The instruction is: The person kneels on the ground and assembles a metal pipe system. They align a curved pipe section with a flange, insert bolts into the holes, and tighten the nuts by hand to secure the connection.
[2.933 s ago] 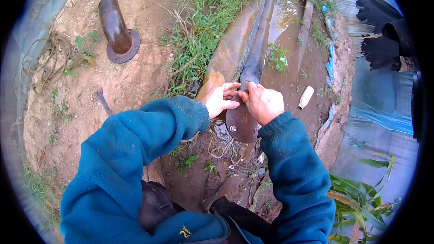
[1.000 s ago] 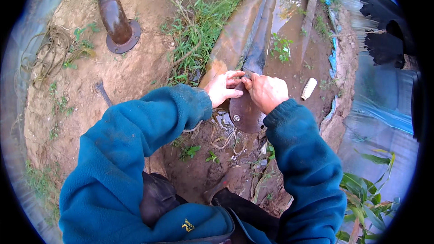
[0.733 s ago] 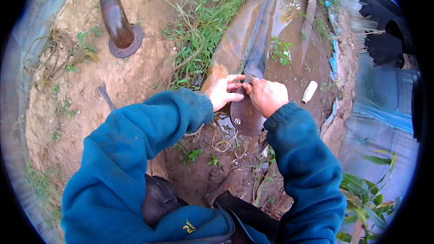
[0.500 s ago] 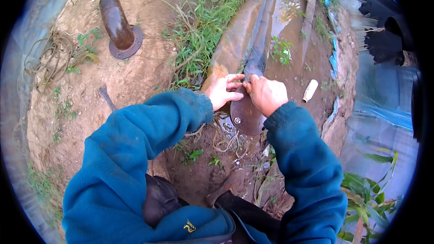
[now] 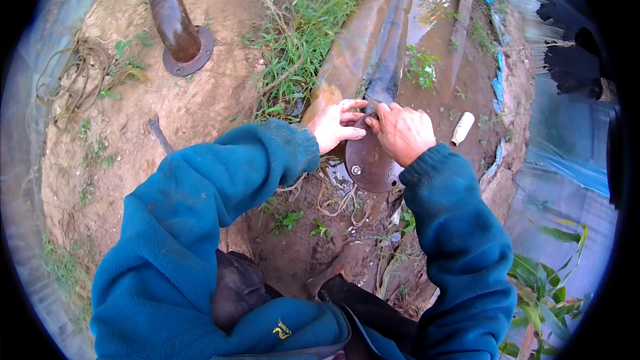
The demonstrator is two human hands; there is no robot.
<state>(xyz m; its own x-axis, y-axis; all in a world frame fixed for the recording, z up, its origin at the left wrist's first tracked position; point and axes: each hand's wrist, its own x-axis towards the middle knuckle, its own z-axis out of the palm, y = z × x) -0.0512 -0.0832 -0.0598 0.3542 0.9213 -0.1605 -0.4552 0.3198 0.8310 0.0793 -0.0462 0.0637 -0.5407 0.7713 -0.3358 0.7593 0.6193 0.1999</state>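
A long rusty pipe (image 5: 393, 33) lies in a muddy trench and ends in a round metal flange plate (image 5: 369, 163) with a bolt near its lower edge. My left hand (image 5: 335, 124) rests on the flange's upper left rim, fingers curled toward the top. My right hand (image 5: 401, 132) grips the upper right rim, fingertips meeting the left hand's at the top. Whether a small part sits between the fingers is hidden. Both arms wear blue fleece sleeves.
A short rusty pipe stub with a round base (image 5: 177, 29) stands on bare soil at upper left. A dark wrench-like tool (image 5: 159, 134) lies in the dirt. A white cylinder (image 5: 462, 128) lies right of the flange. Grass (image 5: 313, 20) and plastic sheeting (image 5: 560, 160) border the trench.
Both hands stay at the top of the flange with only small finger shifts; the view has drifted slightly.
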